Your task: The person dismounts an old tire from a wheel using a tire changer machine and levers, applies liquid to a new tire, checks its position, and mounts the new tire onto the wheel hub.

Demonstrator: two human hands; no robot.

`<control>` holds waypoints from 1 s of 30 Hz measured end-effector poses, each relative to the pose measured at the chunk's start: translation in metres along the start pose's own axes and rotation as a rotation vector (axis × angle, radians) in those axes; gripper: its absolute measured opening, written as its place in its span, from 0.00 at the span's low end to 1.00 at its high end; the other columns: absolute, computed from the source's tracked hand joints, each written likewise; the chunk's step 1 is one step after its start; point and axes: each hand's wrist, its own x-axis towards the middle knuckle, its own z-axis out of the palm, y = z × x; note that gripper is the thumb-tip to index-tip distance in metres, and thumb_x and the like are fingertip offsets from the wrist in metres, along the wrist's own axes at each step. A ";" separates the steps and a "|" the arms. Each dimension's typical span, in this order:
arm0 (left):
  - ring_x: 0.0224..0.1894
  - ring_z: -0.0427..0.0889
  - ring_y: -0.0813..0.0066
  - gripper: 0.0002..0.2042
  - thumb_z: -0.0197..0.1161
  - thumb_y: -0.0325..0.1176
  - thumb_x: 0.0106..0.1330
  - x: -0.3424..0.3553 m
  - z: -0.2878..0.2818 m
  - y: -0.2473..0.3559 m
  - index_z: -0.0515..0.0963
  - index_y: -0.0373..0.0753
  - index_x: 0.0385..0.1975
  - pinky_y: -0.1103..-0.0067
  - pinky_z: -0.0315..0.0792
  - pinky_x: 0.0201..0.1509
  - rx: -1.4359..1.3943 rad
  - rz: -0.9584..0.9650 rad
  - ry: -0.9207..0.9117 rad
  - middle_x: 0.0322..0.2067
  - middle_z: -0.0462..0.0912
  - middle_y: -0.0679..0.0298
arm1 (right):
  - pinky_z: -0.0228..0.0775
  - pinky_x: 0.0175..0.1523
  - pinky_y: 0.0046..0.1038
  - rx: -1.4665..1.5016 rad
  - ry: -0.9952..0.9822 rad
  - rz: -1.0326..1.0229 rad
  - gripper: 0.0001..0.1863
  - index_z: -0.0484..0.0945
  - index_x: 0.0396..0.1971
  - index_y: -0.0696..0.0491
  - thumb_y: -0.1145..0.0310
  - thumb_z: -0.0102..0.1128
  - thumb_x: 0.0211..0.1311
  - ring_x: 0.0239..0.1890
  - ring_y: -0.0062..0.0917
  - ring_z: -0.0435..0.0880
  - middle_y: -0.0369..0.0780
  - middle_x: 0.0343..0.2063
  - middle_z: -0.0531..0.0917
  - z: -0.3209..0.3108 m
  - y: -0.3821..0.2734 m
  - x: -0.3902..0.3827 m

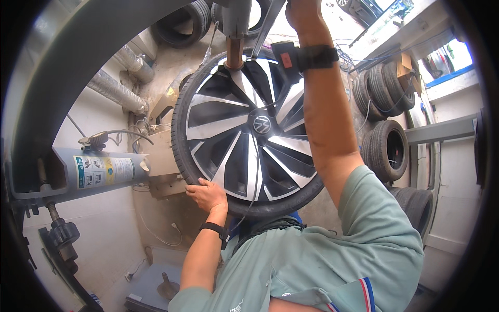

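**A:** What sits at the centre?

**B:** A black rubber tyre on a silver-and-black spoked alloy wheel [249, 130], lying flat on a tyre-changing machine. A grey metal mounting head with a brown shaft [235, 36] comes down onto the wheel's rim at twelve o'clock.

**A:** Where are the person's hands?

**B:** The left hand [207, 194] rests on the tyre's sidewall at about seven o'clock, fingers spread and pressed flat on the rubber, its grip apart. The right hand [301, 13] reaches up past one o'clock, beside a grey metal lever bar [267, 26]. The picture's top edge cuts the hand off, so I cannot tell whether its grip is closed on anything. Both wrists carry black bands.

**A:** What surrounds it?

**B:** At nine o'clock lies a grey cylinder with a yellow and blue label [99, 171]. At three o'clock black spare tyres [387, 151] stand stacked against the wall. The person wears a pale green shirt [332, 260].
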 end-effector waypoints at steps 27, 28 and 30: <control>0.57 0.71 0.38 0.28 0.50 0.43 0.72 0.007 0.009 -0.018 0.61 0.20 0.57 0.58 0.68 0.61 -0.237 0.138 0.090 0.56 0.66 0.35 | 0.66 0.57 0.37 -1.196 -1.137 0.021 0.10 0.81 0.37 0.50 0.62 0.57 0.64 0.47 0.34 0.79 0.39 0.36 0.84 -0.101 -0.029 -0.317; 0.58 0.70 0.38 0.28 0.50 0.43 0.72 0.005 0.009 -0.016 0.62 0.20 0.57 0.57 0.68 0.61 -0.253 0.124 0.102 0.56 0.67 0.35 | 0.64 0.62 0.38 -1.158 -1.145 -0.030 0.12 0.81 0.42 0.50 0.62 0.55 0.65 0.53 0.35 0.77 0.39 0.42 0.84 -0.110 -0.021 -0.322; 0.58 0.71 0.38 0.27 0.49 0.43 0.72 0.004 0.008 -0.018 0.64 0.20 0.56 0.58 0.68 0.62 -0.281 0.137 0.116 0.55 0.68 0.35 | 0.58 0.68 0.40 -1.149 -1.153 -0.110 0.17 0.77 0.51 0.51 0.62 0.54 0.65 0.62 0.36 0.71 0.41 0.53 0.80 -0.120 -0.012 -0.328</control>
